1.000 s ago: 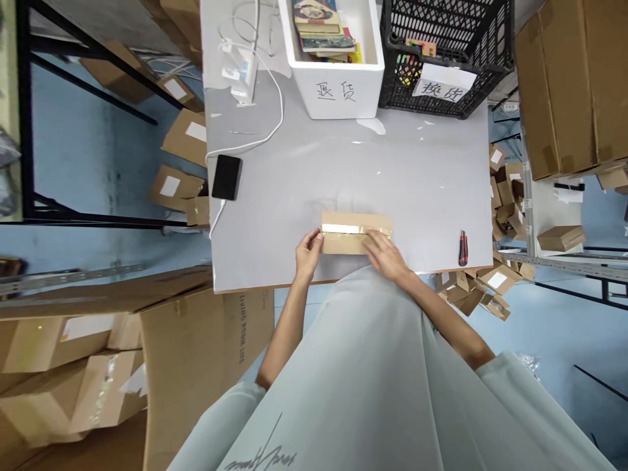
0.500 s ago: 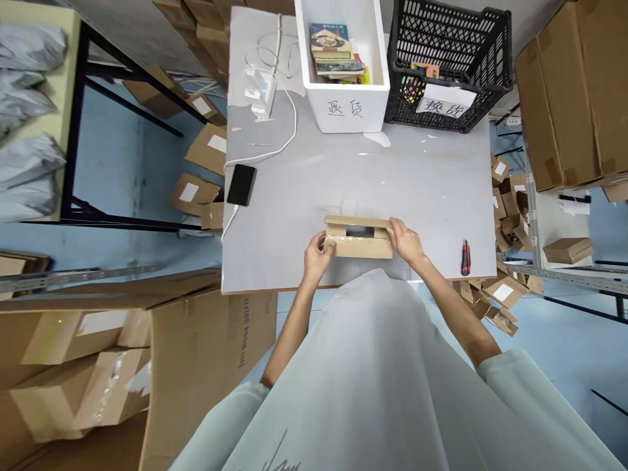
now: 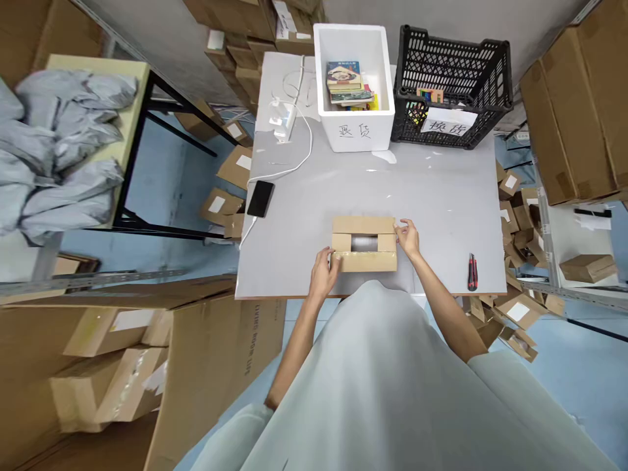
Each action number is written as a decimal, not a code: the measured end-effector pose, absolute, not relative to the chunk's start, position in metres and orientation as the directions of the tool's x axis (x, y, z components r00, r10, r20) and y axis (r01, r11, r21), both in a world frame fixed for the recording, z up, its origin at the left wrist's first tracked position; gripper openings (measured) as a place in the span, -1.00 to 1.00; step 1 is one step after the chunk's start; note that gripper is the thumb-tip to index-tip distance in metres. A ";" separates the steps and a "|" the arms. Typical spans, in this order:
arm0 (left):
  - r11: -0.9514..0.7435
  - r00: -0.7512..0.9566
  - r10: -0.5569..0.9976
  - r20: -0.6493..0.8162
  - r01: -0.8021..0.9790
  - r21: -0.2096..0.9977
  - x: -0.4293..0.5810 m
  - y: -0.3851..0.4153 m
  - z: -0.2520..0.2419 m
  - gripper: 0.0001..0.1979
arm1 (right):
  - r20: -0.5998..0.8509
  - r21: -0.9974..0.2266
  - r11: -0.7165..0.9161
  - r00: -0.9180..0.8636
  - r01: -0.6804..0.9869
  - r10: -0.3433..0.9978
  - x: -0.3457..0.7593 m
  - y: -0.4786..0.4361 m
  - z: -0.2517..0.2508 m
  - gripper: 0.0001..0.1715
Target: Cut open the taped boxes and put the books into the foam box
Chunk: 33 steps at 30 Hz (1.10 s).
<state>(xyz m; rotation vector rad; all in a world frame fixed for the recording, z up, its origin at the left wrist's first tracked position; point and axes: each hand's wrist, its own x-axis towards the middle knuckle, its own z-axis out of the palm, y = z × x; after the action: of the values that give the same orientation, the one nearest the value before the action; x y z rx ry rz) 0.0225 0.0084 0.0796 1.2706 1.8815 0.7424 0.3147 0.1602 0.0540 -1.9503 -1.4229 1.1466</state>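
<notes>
A small brown cardboard box (image 3: 366,263) lies near the front edge of the grey table, its flaps parted around a rectangular gap in the middle. The inside is dark and I cannot make out what it holds. My left hand (image 3: 324,273) grips the box's left end, thumb against the front flap. At the right end, my right hand (image 3: 407,239) has its fingertips on the edge of the back flap, fingers bent. A red and black box cutter (image 3: 472,272) lies to the right of my right hand.
Behind the box stand a white foam bin (image 3: 354,134) with books and a black plastic crate (image 3: 454,98). A phone (image 3: 260,199) on a white cable and a power strip (image 3: 286,124) lie at the left. A large open carton (image 3: 216,366) stands front left.
The box's back flap has tipped back, so the top faces up more and the gap looks wider. My right hand has loosened slightly at the flap. The view has shifted left.
</notes>
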 end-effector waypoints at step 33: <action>-0.135 0.192 0.981 -0.024 0.767 0.627 0.040 0.072 0.092 -0.72 | -0.195 -0.871 -0.213 0.087 0.443 0.977 0.373 0.186 0.036 -0.40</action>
<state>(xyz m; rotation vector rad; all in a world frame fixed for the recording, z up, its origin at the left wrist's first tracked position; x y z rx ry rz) 0.0398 0.0720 0.0922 1.9612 1.6290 0.5477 0.3735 0.1861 0.0364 -1.7355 -1.4069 1.0768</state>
